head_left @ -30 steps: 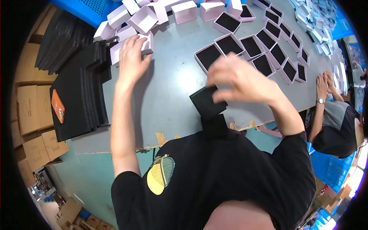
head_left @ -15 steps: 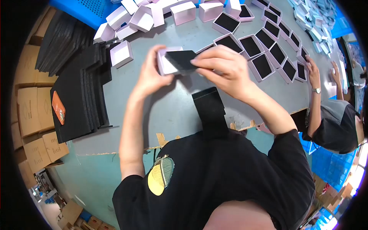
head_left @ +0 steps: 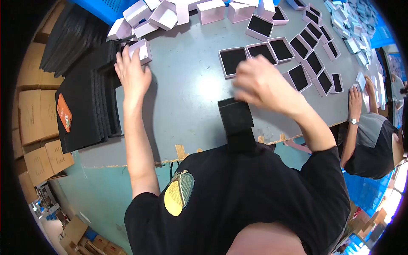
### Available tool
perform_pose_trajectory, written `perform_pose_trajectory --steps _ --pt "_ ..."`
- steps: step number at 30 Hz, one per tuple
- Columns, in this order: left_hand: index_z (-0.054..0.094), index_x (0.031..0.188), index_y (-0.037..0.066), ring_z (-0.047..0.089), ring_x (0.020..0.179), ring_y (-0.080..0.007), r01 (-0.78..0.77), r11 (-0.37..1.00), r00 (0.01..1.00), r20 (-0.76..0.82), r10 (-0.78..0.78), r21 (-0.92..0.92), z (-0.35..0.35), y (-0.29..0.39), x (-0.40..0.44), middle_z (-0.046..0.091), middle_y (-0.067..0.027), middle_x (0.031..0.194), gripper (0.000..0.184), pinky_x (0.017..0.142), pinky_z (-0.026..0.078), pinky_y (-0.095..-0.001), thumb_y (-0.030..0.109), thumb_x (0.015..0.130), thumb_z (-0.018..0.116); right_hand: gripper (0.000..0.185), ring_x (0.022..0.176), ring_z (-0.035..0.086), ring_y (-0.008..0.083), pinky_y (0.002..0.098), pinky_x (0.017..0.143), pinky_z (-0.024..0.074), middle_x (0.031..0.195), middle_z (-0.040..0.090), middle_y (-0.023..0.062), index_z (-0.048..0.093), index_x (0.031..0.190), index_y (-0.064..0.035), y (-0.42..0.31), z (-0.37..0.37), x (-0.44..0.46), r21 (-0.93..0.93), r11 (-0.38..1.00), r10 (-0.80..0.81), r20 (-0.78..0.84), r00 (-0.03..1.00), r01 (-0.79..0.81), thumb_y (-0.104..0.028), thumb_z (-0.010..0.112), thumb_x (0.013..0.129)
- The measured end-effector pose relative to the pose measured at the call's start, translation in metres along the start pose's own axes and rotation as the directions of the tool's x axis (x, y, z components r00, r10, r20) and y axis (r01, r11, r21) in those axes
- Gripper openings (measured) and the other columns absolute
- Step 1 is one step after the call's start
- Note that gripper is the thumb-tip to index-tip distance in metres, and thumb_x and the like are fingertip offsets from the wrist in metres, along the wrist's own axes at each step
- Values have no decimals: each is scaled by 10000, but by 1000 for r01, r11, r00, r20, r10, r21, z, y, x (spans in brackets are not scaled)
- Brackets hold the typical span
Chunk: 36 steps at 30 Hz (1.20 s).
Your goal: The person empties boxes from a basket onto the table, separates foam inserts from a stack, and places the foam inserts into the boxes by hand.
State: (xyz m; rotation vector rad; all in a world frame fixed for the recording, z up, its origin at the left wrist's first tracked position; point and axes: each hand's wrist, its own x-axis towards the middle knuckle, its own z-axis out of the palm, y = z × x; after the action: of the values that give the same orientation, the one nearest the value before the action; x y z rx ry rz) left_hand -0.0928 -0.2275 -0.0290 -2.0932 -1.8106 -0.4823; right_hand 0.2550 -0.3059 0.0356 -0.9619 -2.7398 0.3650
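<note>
My left hand is at the left side of the table, fingers spread over the near edge of a small pale pink open box with a white inside. Whether it grips the box cannot be made out. My right hand is blurred, its fingers bent and pointing down just above a small stack of black foam pads at the table's front edge. Behind it stands a pink box with a black insert, among several similar filled boxes.
Large black foam sheets are piled at the left, with an orange card-like object on them. Empty pink boxes crowd the back edge near a blue crate. A co-worker's hands are at the right.
The box that was in my left hand, with a black pad going in, now sits with the filled boxes. My left hand moved left to another box; my right hand moved toward the pads.
</note>
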Motion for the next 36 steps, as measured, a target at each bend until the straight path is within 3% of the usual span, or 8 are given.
perform_pose_trajectory --steps 3,11,16,18,22,29,33,36 --pt "632 1145 -36 463 1305 -444 107 985 979 186 -81 -133 17 -20 -5 459 -228 1458 379 1085 409 -468 28 777 694 311 968 570 273 399 861 434 968 592 86 695 994 -59 -32 -5 -27 203 978 -88 225 970 41 -163 782 713" --pt "700 732 54 484 1273 -419 -18 642 962 161 219 -767 1 40 -38 491 -204 1460 185 1046 424 -481 132 654 848 243 945 677 288 391 865 549 1031 706 105 708 1009 -14 -23 -3 -37 264 964 29 -210 977 28 -35 750 771" --pt "444 1387 39 475 1307 -360 102 505 972 194 133 -857 3 95 -55 456 -192 1414 1036 1060 435 -430 186 501 961 211 868 698 268 358 744 564 975 725 94 722 1001 -26 -8 18 22 196 974 24 -587 809 114 -11 744 792" --pt "208 1551 33 489 1292 -351 137 441 980 187 70 -887 7 104 -59 438 -196 1429 1319 1065 432 -431 190 493 980 214 841 652 256 373 814 531 877 674 74 709 947 -26 -3 39 38 26 989 -116 -481 869 146 -50 717 734" --pt "248 1539 41 475 1314 -366 271 357 952 304 36 -894 2 117 -56 427 -202 1452 1277 1080 425 -433 223 509 980 137 827 601 243 414 992 449 752 577 61 702 806 -52 7 58 44 -188 975 -155 -179 972 121 -132 655 706" --pt "583 1330 123 380 1364 -424 -218 757 976 -138 168 -616 23 72 1 412 -237 1457 674 1132 318 -529 278 724 834 107 970 586 250 431 999 402 870 619 72 704 832 -64 6 28 24 -348 932 98 -31 995 -103 -104 673 737" --pt "631 1239 88 388 1348 -422 -242 940 946 -272 174 -240 25 38 63 367 -229 1481 618 1119 292 -603 270 695 860 309 996 573 261 419 940 421 1002 596 67 679 970 -63 -23 5 -15 206 979 -18 49 999 7 -172 797 706" --pt "664 1099 43 472 1277 -411 -242 953 950 -247 193 -184 52 30 81 459 -243 1410 535 1086 337 -586 307 684 876 250 933 589 254 402 864 457 936 607 71 685 931 -52 -25 33 -33 130 990 -51 -5 999 51 -149 770 717"
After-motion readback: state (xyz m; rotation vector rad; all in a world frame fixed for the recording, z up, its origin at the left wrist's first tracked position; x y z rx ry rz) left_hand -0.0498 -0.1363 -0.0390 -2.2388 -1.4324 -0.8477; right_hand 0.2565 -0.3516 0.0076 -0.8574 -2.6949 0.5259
